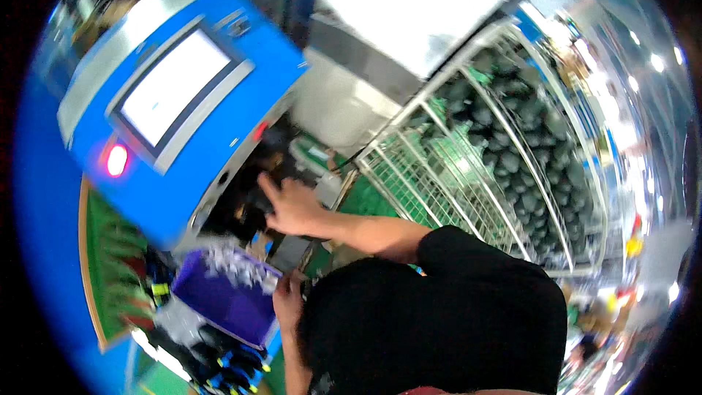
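Observation:
My right hand (291, 205) reaches forward with its fingers spread, at the dark opening (252, 190) under a blue machine (183, 95); nothing shows in it. My left hand (287, 298) is lower, curled against the near corner of a purple bin (223, 303) that has pale shiny pieces (232, 263) heaped along its top. Blur hides whether that hand grips the rim. A small grey flat block (291, 252) lies between the two hands. My black shirt (439, 322) fills the lower middle of the view.
The blue machine carries a white screen (174, 84) and a lit red lamp (116, 160). To the right stands a white wire cage cart (439, 175) full of several dark grey-green rounded items (512, 139). Green trays (117, 249) and blue-black parts (234, 373) sit lower left.

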Action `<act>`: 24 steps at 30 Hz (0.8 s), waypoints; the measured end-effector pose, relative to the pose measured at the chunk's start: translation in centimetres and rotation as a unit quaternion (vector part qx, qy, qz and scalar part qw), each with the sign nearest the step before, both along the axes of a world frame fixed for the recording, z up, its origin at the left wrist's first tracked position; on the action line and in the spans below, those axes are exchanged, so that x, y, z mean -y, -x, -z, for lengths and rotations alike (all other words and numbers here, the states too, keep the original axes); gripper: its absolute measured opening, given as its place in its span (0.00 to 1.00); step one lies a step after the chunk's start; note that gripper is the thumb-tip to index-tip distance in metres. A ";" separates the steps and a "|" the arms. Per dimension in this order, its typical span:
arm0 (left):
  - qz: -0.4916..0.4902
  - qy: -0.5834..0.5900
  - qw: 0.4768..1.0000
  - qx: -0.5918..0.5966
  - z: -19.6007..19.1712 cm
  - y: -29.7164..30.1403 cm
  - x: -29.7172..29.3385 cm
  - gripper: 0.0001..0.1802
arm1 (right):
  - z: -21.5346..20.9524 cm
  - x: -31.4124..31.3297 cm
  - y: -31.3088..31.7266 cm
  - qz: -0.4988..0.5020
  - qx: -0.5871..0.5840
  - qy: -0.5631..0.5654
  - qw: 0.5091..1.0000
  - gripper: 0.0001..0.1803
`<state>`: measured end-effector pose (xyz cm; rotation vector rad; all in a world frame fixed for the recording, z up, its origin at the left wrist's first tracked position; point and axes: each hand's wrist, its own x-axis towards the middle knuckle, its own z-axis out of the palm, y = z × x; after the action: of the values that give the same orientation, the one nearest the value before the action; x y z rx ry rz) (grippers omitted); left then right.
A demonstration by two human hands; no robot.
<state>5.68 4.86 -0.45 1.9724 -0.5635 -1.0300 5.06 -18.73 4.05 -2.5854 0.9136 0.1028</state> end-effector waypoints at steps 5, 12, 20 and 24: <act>0.037 0.036 0.998 0.044 4.4 -0.6 -2.1 0.22 | 1.3 0.0 1.4 -0.017 0.033 0.073 0.997 0.54; -0.023 -0.027 0.997 -0.063 6.4 -2.8 -2.0 0.20 | 2.1 -0.7 3.2 -0.011 0.155 0.066 0.986 0.57; 0.019 0.073 0.893 -0.443 1.7 -2.0 2.7 0.39 | 3.0 -5.8 14.3 -0.035 0.247 0.135 0.959 0.56; 0.034 0.171 0.780 -0.601 3.0 0.7 4.0 0.41 | -2.3 -10.6 19.7 -0.027 0.108 0.044 0.993 0.52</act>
<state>4.97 0.89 -3.47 0.6732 -0.0580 -1.7931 -14.69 -8.18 6.32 -2.6375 0.7862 -0.2029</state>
